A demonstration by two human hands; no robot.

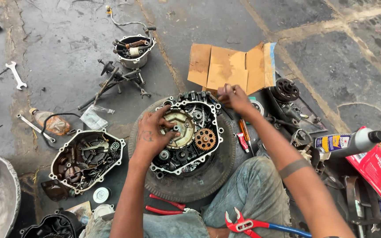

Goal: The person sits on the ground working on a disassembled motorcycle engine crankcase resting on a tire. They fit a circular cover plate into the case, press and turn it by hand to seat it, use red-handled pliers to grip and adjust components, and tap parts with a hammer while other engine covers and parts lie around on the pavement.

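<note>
The engine case lies open on a worn rubber tyre, which rests on the grey stone floor just in front of the person's knees. The case is of dull metal with a pale, wavy rim, and inside it are several dark round gears and one rusty orange sprocket with many small teeth. Beside the sprocket sits a round brass-coloured plate. The left hand lies on this plate, its fingers bent around the edge and grasping it. The right hand is at the far rim of the case, its fingers pinched together on something too small to tell. Left of the tyre lies a second cover, dark and oily inside. Behind the case stands a folded piece of brown cardboard. Two flat steel wrenches lie on the floor at the left, well apart from the case. A red pipe wrench with a blue handle lies near the right knee, and red-handled pliers lie beside the tyre.
</note>
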